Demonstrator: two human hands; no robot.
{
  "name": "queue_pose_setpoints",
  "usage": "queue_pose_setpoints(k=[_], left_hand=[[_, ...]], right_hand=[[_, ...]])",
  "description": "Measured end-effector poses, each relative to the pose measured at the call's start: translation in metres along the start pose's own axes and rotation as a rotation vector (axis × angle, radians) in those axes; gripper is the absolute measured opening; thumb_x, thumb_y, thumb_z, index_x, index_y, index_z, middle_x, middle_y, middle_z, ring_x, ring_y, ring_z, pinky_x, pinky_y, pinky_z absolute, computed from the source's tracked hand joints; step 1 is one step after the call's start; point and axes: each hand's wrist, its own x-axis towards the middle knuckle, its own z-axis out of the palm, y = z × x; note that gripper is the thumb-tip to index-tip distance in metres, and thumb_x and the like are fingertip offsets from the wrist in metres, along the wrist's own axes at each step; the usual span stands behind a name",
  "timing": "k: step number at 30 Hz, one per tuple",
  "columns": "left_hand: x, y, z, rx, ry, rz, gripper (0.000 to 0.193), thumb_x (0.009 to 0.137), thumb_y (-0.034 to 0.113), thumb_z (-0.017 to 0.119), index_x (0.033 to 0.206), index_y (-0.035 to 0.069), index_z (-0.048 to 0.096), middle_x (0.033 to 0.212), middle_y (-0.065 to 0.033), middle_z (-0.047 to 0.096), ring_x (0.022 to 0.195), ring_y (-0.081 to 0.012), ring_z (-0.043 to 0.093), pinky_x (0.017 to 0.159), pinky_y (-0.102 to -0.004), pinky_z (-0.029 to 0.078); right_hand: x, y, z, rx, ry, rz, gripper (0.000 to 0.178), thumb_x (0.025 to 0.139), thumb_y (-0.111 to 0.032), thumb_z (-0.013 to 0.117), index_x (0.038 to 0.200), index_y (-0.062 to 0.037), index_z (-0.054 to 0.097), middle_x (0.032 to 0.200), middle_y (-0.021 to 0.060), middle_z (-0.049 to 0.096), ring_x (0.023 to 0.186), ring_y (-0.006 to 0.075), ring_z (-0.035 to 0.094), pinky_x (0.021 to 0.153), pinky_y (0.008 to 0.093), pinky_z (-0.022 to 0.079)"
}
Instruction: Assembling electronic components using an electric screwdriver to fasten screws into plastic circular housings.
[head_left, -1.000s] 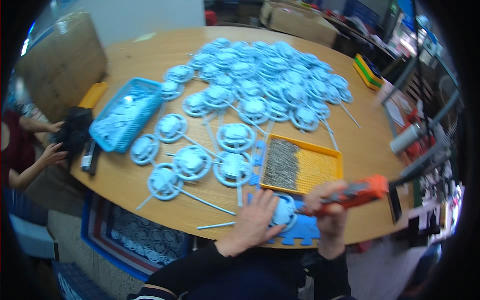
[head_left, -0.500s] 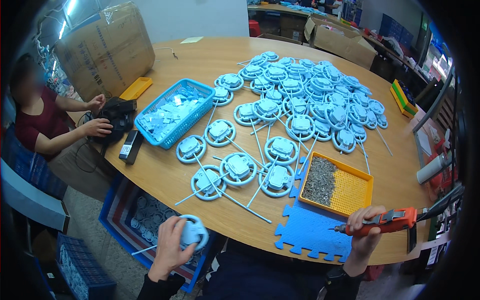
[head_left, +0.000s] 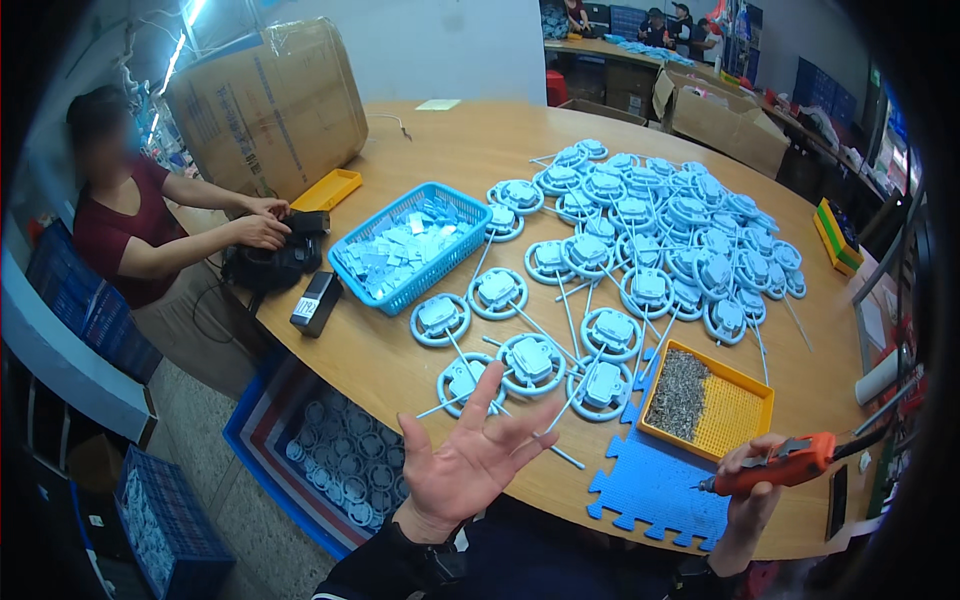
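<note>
My left hand (head_left: 462,478) is raised over the table's near edge, palm up, its fingers spread and holding nothing. Beyond its fingertips lie light blue ring-shaped parts (head_left: 603,385) like small steering wheels, with thin rods across them. My right hand (head_left: 750,490) grips an orange electric screwdriver (head_left: 800,462), its bit pointing left above a blue foam mat (head_left: 662,490). A yellow tray (head_left: 738,418) of small metal screws (head_left: 676,395) stands just beyond that hand. Below the table edge, a blue bin (head_left: 258,440) contains more ring parts (head_left: 350,465).
A large heap of ring parts (head_left: 640,215) covers the table's far middle. To its left stand a blue basket (head_left: 400,295) of flat light blue pieces, a black box (head_left: 316,305) and a big carton (head_left: 265,110). A co-worker (head_left: 125,225) handles a black object at the left edge.
My left hand has let go of the ring part, risen to the right and opened. The right hand still holds the screwdriver. The view has shifted, so the table appears lower and further right.
</note>
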Motion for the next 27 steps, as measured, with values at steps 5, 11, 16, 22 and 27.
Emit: queue_pose_setpoints(k=[5, 11, 16, 22, 27], left_hand=[[0.014, -0.008, -0.003, 0.443, -0.271, -0.144, 0.093, 0.087, 0.074, 0.019, 0.149, 0.006, 0.009, 0.062, -0.0077, 0.054, 0.108, -0.0382, 0.058, 0.111, -0.0544, 0.014], [0.013, -0.034, 0.027, 0.719, -0.336, -0.148, 0.109, 0.071, 0.089, 0.018, 0.151, 0.016, 0.005, 0.150, -0.0216, 0.020, 0.139, -0.0362, 0.023, 0.111, -0.0533, 0.015], [0.015, -0.057, 0.030, 0.680, -0.390, -0.118, 0.108, 0.067, 0.091, 0.011, 0.149, 0.024, -0.009, 0.152, -0.0209, 0.017, 0.141, -0.0379, 0.016, 0.112, -0.0532, 0.013], [0.014, -0.076, 0.044, 0.313, -0.406, -0.289, 0.111, 0.065, 0.093, 0.011, 0.148, 0.024, -0.012, 0.150, -0.0243, 0.020, 0.140, -0.0369, 0.018, 0.111, -0.0489, 0.015], [0.021, -0.082, 0.096, 0.430, -0.514, -1.073, 0.080, 0.083, 0.071, 0.045, 0.133, 0.008, 0.048, 0.121, -0.0082, 0.049, 0.115, -0.0214, 0.048, 0.102, -0.0363, 0.032]], right_hand=[[-0.002, -0.005, -0.011, -0.144, -0.038, -0.039, 0.084, 0.073, -0.061, 0.069, 0.122, -0.0007, 0.039, 0.091, 0.0117, 0.057, 0.086, 0.0199, 0.059, 0.078, 0.0340, 0.049], [-0.014, -0.010, -0.015, -0.183, 0.017, 0.034, 0.106, 0.066, -0.069, 0.070, 0.135, 0.0008, 0.032, 0.120, 0.0144, 0.054, 0.105, 0.0247, 0.058, 0.093, 0.0383, 0.045], [-0.034, -0.001, -0.041, -0.317, 0.142, -0.137, 0.097, 0.078, -0.066, 0.059, 0.140, 0.0017, 0.029, 0.133, 0.0172, 0.045, 0.116, 0.0259, 0.051, 0.099, 0.0410, 0.039], [-0.068, -0.059, -0.030, -0.281, 0.196, -0.494, 0.078, 0.085, -0.063, 0.051, 0.123, 0.0036, 0.044, 0.101, 0.0123, 0.052, 0.093, 0.0208, 0.052, 0.085, 0.0350, 0.045], [-0.042, -0.050, 0.075, 0.071, -0.374, 0.127, 0.088, 0.075, -0.068, 0.062, 0.117, 0.0080, 0.048, 0.109, 0.0196, 0.058, 0.097, 0.0247, 0.058, 0.087, 0.0382, 0.047]])
